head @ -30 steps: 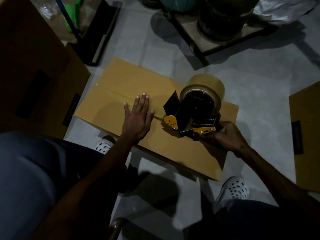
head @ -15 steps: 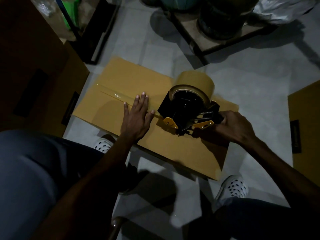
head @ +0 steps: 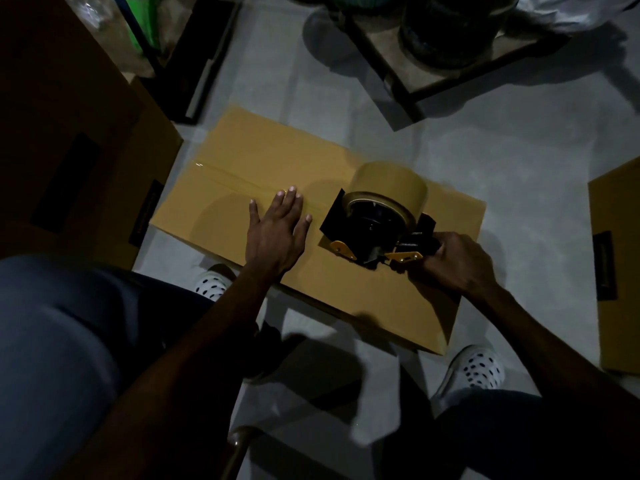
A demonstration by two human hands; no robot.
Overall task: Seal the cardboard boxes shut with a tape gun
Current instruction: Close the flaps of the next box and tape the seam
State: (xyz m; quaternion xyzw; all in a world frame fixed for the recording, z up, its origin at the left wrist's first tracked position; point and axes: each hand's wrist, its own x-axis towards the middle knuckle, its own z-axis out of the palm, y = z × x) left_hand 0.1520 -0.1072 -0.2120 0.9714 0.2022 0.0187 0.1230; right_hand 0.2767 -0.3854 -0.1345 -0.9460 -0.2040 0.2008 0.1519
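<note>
We see a grey floor (head: 519,161), white perforated clogs (head: 479,370), a wooden pallet (head: 408,74) carrying dark, possibly drum-shaped containers (head: 446,39), something green (head: 138,15) top left.

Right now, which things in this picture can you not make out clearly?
Head view only:
- Seam under the black-and-yellow tape gun: hidden by the tool.
- Gun handle: covered by the right hand.
- Dark label on the brown cardboard box at the right edge: too dim, box cut off.
- Round dark containers at the top: cropped, shadowed.
</note>
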